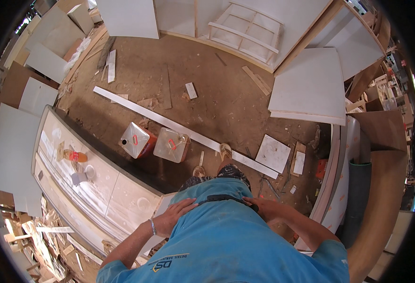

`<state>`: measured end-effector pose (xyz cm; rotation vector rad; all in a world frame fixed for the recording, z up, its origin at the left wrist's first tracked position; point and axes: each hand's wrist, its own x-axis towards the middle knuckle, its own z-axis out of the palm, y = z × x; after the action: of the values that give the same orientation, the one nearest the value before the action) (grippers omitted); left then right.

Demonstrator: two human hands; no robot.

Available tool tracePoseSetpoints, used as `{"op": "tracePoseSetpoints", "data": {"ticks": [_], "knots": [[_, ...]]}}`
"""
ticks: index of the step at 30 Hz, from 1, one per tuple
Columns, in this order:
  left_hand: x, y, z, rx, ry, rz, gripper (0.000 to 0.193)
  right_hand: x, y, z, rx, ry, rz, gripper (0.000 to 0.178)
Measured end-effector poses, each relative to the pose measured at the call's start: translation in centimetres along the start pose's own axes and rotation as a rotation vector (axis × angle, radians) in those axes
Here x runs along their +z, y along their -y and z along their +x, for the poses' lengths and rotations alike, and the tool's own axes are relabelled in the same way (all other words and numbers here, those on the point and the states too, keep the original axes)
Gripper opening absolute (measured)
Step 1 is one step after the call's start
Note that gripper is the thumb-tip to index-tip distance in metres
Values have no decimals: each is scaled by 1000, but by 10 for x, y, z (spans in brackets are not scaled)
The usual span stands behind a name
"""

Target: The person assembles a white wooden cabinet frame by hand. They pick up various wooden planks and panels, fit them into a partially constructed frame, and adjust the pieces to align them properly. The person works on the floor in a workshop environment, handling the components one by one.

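Observation:
My left hand (pixel 174 214) lies on the left side of my blue shirt (pixel 217 236), its fingers stretched out flat near the waist. A bracelet circles that wrist. My right hand (pixel 266 210) rests against the other side of my waist, beside the end of a black strap (pixel 231 198). Its fingers are partly hidden but look extended, holding nothing. By my feet stand two square cans with red handles, one silver-topped can (pixel 136 137) and one duller can (pixel 172 144). A long white strip (pixel 169 121) lies on the floor, passing by my shoe (pixel 225 151).
To my left is a long workbench (pixel 110 191) carrying a bottle of orange liquid (pixel 77 156). White panels (pixel 306 87) lean at the back right. A white board (pixel 273 153) lies on the dirt floor. Rolled sheets (pixel 382 188) stand at right; wood scraps (pixel 47 243) pile up lower left.

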<state>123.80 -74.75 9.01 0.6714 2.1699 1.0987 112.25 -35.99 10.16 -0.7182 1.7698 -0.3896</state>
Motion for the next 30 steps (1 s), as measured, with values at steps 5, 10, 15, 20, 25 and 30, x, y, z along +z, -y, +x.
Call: {"op": "tracePoseSetpoints", "data": {"ticks": [5,10,15,20,25,30], "knots": [[-4,-5,0,-16,11,-12,111,4,-2,0,-2,-18,-2,101],[1,-1,-1,4,-16,-12,109,-2,1,-2,-15,19,5,102],[-2,-4,0,14,-19,-14,105,8,-4,-2,-78,-63,-18,103],[-2,-4,1,18,-19,-16,103,3,2,-3,-44,-29,13,104],[-5,-4,4,17,-6,-26,101,24,-29,8,-181,-110,-21,105],[-4,-3,9,22,2,-30,101,38,-50,18,-176,-100,2,104]]}}
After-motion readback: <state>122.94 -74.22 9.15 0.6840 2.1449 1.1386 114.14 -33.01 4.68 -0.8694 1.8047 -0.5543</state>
